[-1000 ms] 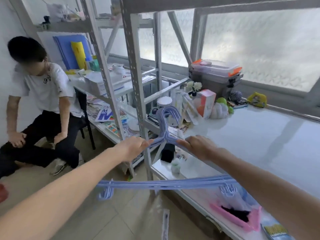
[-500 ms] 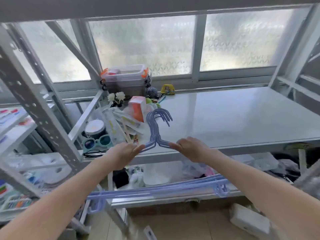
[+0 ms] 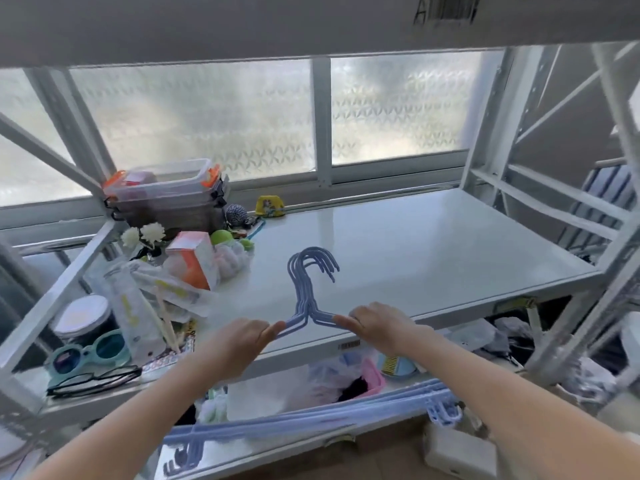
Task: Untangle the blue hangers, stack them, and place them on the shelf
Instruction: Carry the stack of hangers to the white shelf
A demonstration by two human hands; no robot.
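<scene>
Several blue hangers [image 3: 304,289] are held together as one stack, hooks pointing away from me over the white shelf [image 3: 433,251]. My left hand [image 3: 239,344] grips the stack's left shoulder just below the necks. My right hand [image 3: 377,323] grips the right shoulder. The hooks hover above or rest on the shelf's front middle; I cannot tell which. The stack's bottom bars [image 3: 311,420] hang below the shelf edge, under my forearms.
Clutter fills the shelf's left side: stacked plastic boxes [image 3: 166,195], an orange-white carton [image 3: 194,258], white flowers [image 3: 143,233], sunglasses [image 3: 90,351], a jar [image 3: 83,317]. Rack uprights [image 3: 485,150] flank the shelf. A lower shelf holds a pink basket [image 3: 367,379].
My view swung right from the seated person to face the shelf squarely. Both hands carried the hanger stack forward, and the hooks now reach over the shelf's front.
</scene>
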